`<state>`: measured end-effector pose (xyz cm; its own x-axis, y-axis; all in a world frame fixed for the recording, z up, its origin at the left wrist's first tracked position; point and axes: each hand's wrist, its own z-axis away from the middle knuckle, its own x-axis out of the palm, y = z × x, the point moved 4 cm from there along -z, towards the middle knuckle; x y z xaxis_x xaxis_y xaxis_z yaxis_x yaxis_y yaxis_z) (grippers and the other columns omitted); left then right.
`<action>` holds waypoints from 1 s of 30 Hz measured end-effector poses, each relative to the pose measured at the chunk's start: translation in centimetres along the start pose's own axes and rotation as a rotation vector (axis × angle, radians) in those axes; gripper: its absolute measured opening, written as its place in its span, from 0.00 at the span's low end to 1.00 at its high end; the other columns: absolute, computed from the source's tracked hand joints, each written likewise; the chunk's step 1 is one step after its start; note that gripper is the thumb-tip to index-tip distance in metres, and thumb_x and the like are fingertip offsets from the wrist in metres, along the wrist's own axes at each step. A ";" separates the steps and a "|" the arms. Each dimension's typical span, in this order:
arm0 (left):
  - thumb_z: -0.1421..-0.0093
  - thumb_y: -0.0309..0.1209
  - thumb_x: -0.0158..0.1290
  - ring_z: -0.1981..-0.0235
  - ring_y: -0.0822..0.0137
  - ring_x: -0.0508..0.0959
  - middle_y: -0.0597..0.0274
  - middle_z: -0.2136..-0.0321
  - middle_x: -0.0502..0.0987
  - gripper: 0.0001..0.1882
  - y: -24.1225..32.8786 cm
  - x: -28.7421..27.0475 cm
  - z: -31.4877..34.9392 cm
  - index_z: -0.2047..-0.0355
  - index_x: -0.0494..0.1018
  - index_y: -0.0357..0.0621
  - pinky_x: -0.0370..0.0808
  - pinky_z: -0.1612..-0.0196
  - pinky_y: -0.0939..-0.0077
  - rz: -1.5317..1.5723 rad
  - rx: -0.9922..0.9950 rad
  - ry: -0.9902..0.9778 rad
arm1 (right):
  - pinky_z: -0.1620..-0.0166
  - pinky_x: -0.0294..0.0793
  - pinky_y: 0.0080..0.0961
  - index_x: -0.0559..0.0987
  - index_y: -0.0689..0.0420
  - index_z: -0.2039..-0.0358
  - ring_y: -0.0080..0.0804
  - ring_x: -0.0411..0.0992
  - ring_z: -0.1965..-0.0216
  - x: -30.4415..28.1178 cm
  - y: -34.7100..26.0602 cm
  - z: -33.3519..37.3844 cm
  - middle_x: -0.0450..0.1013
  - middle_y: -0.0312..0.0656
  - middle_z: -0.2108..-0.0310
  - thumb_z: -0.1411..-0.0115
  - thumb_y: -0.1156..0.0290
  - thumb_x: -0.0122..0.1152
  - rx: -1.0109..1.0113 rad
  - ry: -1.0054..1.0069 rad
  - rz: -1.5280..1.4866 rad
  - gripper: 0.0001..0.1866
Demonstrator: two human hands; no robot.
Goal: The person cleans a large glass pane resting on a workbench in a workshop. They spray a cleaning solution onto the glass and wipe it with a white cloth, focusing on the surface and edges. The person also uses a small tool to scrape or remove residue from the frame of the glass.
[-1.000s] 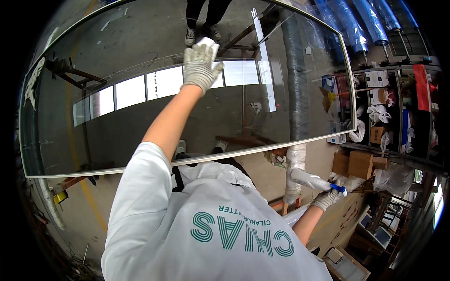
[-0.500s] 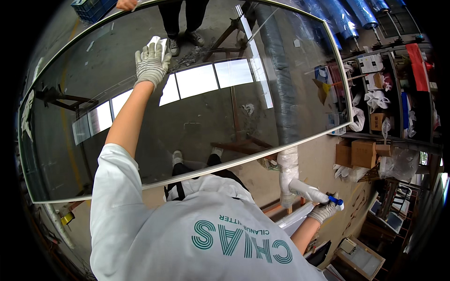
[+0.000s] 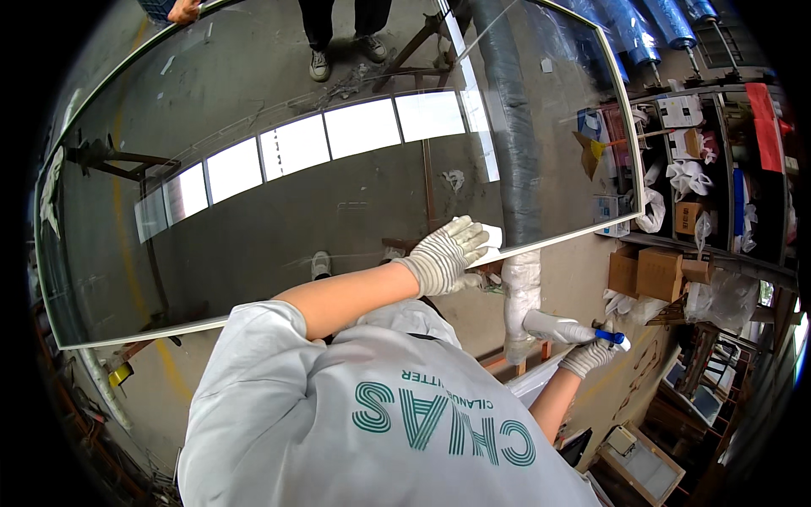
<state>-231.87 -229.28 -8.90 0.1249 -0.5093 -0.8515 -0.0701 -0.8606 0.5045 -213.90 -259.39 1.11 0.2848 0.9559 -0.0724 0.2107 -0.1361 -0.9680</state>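
Note:
A large framed glass pane (image 3: 363, 245) lies in front of me, dark and reflective, with a pale metal frame. My left hand (image 3: 443, 256), in a striped white work glove, is at the pane's near edge, right of the middle. Its fingers press a folded white wiping cloth (image 3: 492, 237) against the glass and frame. Low at the right, away from the pane, my right hand (image 3: 590, 355), also gloved, grips a white spray bottle (image 3: 556, 326) by the neck below its blue trigger head (image 3: 610, 337). The bottle's body points left.
Another person's hand (image 3: 184, 10) is at the far left edge of the pane, and that person's shoes (image 3: 319, 66) show beyond or through the glass. Blue film rolls (image 3: 629, 38) stand at far right. Shelves, cardboard boxes (image 3: 659, 272) and a wrapped pipe-like roll (image 3: 521, 296) are on the right.
My left hand has swept the cloth from the far left part of the glass to the near edge, right of middle. My right hand still holds the spray bottle, shifted slightly.

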 end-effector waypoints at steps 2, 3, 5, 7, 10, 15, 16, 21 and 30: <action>0.42 0.51 0.47 0.35 0.60 0.56 0.54 0.39 0.62 0.33 -0.6 -1.1 4.1 0.44 0.67 0.39 0.45 0.32 0.60 0.017 -0.081 0.001 | 0.66 0.70 0.25 0.75 0.61 0.72 0.27 0.69 0.74 -0.9 0.6 -0.3 0.72 0.38 0.75 0.47 0.75 0.61 -0.025 0.005 0.040 0.05; 0.43 0.50 0.47 0.35 0.61 0.56 0.55 0.39 0.61 0.32 -1.0 -2.1 6.4 0.44 0.67 0.40 0.44 0.32 0.60 0.004 -0.133 -0.026 | 0.67 0.70 0.26 0.75 0.61 0.73 0.27 0.69 0.74 -1.2 0.7 -0.6 0.72 0.38 0.75 0.47 0.75 0.61 -0.021 0.009 0.042 0.04; 0.43 0.50 0.48 0.34 0.59 0.55 0.55 0.38 0.60 0.33 -1.6 -3.6 12.0 0.43 0.64 0.40 0.43 0.32 0.59 -0.044 -0.286 -0.050 | 0.67 0.70 0.26 0.74 0.60 0.73 0.27 0.69 0.74 -1.1 1.0 -0.8 0.71 0.38 0.76 0.46 0.75 0.60 -0.004 0.001 0.035 0.04; 0.42 0.48 0.47 0.34 0.58 0.54 0.55 0.38 0.60 0.33 -2.5 -5.3 18.0 0.41 0.61 0.40 0.42 0.32 0.57 -0.139 -0.494 -0.085 | 0.64 0.70 0.27 0.74 0.60 0.71 0.27 0.69 0.72 -0.2 -0.3 0.7 0.72 0.39 0.73 0.46 0.73 0.61 -0.017 0.003 0.011 0.05; 0.41 0.46 0.45 0.34 0.54 0.53 0.52 0.37 0.58 0.34 -4.5 -7.9 28.6 0.38 0.58 0.43 0.41 0.32 0.55 -0.403 -0.795 -0.083 | 0.63 0.70 0.27 0.75 0.61 0.69 0.28 0.69 0.71 -1.4 0.3 0.6 0.73 0.39 0.71 0.46 0.73 0.60 -0.033 0.024 -0.004 0.06; 0.35 0.52 0.36 0.34 0.52 0.53 0.48 0.36 0.55 0.35 -9.0 -10.9 55.3 0.35 0.51 0.44 0.44 0.33 0.57 -0.574 -1.717 -0.111 | 0.62 0.72 0.27 0.76 0.61 0.74 0.30 0.70 0.72 -0.3 0.4 -0.9 0.72 0.39 0.73 0.47 0.71 0.62 -0.192 -0.148 0.090 0.07; 0.35 0.54 0.34 0.34 0.52 0.53 0.48 0.36 0.55 0.36 -8.5 -12.0 58.5 0.35 0.51 0.44 0.44 0.33 0.58 -0.578 -1.842 -0.115 | 0.63 0.71 0.27 0.75 0.61 0.76 0.30 0.70 0.72 1.1 -0.7 0.1 0.71 0.39 0.75 0.48 0.70 0.64 -0.222 -0.050 0.104 0.08; 0.37 0.54 0.37 0.33 0.52 0.51 0.49 0.34 0.50 0.38 -7.9 -11.4 59.1 0.34 0.50 0.43 0.41 0.32 0.56 -0.674 -1.386 -0.058 | 0.65 0.73 0.31 0.79 0.60 0.69 0.29 0.70 0.73 -1.6 3.5 -5.1 0.76 0.41 0.68 0.50 0.66 0.67 -0.207 0.074 0.529 0.12; 0.42 0.46 0.47 0.36 0.59 0.58 0.59 0.40 0.63 0.27 -4.5 -9.9 37.5 0.45 0.67 0.47 0.43 0.32 0.56 -0.189 -0.291 -0.025 | 0.66 0.73 0.35 0.79 0.62 0.67 0.37 0.75 0.69 3.9 -3.1 4.5 0.78 0.42 0.67 0.53 0.60 0.69 -0.140 0.090 0.755 0.19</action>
<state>-269.94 -220.43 -8.12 0.0845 -0.3440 -0.9352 0.2373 -0.9046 0.3542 -217.70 -254.09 2.72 0.4716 0.5666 -0.6756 0.0436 -0.7802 -0.6240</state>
